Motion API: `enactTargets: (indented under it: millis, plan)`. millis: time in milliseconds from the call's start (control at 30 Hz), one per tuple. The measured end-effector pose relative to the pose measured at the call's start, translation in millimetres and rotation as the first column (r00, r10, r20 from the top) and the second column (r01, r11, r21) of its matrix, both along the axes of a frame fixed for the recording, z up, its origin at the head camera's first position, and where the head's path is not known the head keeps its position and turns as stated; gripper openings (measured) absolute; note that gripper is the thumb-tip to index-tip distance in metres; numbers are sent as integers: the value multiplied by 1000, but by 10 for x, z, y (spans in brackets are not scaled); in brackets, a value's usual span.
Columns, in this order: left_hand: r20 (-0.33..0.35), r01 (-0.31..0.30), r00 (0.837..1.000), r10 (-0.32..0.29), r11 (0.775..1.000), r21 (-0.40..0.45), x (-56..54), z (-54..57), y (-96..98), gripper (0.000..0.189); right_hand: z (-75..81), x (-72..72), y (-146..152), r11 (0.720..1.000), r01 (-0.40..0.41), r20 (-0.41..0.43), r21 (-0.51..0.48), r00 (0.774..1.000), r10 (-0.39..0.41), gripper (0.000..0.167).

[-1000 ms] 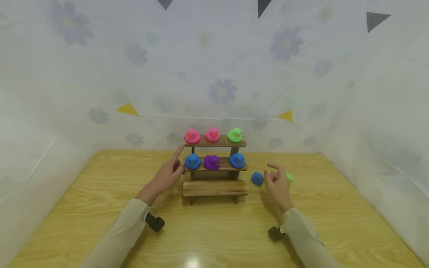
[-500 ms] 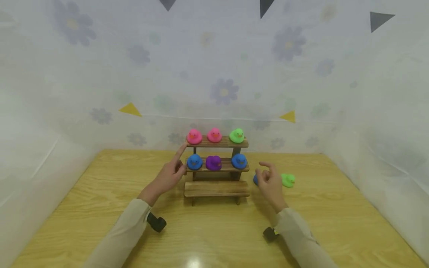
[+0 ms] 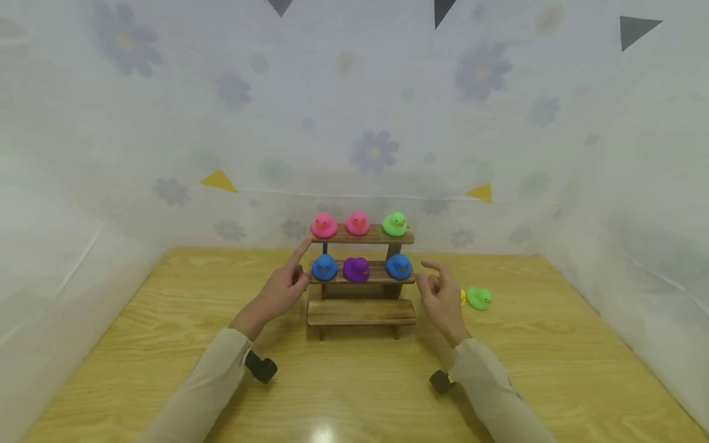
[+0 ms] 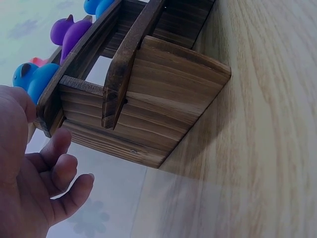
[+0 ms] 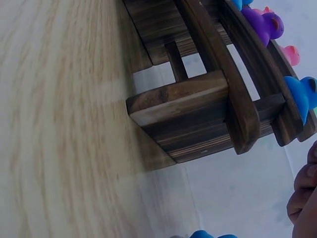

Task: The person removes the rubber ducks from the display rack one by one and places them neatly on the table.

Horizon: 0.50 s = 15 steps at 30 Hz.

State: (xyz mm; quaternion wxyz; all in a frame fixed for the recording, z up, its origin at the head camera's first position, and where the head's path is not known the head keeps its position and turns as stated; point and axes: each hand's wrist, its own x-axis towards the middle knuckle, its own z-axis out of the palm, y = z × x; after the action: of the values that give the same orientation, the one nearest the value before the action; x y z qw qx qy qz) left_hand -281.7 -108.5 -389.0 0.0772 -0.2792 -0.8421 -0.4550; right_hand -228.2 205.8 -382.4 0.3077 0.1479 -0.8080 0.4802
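A three-tier wooden display stand (image 3: 361, 312) bears small rubber ducks. On its top tier sit two pink ducks, left (image 3: 324, 226) and middle (image 3: 358, 223), and a green duck (image 3: 395, 224). The middle tier carries a blue duck (image 3: 324, 267), a purple duck (image 3: 356, 269) and another blue duck (image 3: 399, 266). My left hand (image 3: 279, 292) is at the stand's left side, its index finger reaching the top tier's end and its thumb by the middle tier. Just off the right side, my right hand (image 3: 442, 301) holds nothing, index finger bent forward, other fingers loosely curled.
Right of my right hand a loose green duck (image 3: 479, 298) lies on the wooden table (image 3: 354, 387), beside a partly hidden yellow duck (image 3: 463, 298). A blue duck (image 5: 210, 234) shows at the right wrist view's lower edge. White flowered sheeting (image 3: 310, 123) encloses the back and sides.
My right hand has moved left toward the stand's right side, covering the loose blue duck in the head view and uncovering the green one. The left hand stays at the stand.
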Motion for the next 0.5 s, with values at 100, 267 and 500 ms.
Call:
enactTargets:
  millis: [100, 267, 500]
  plan:
    - [-4, 0, 1000, 0, 1000, -1, -2, 4, 1, 69, 27, 1, -29, 1000, -5, -6, 4, 1000, 5, 28]
    - [-6, -3, 1000, 3, 1000, -6, 3, 17, -6, 68, 46, -10, -70, 1000, -26, 14, 1, 1000, 26, 29]
    - [1, -4, 1000, 4, 1000, -12, 7, 19, -6, 69, 45, -23, -118, 999, -43, -24, 24, 999, 43, 34]
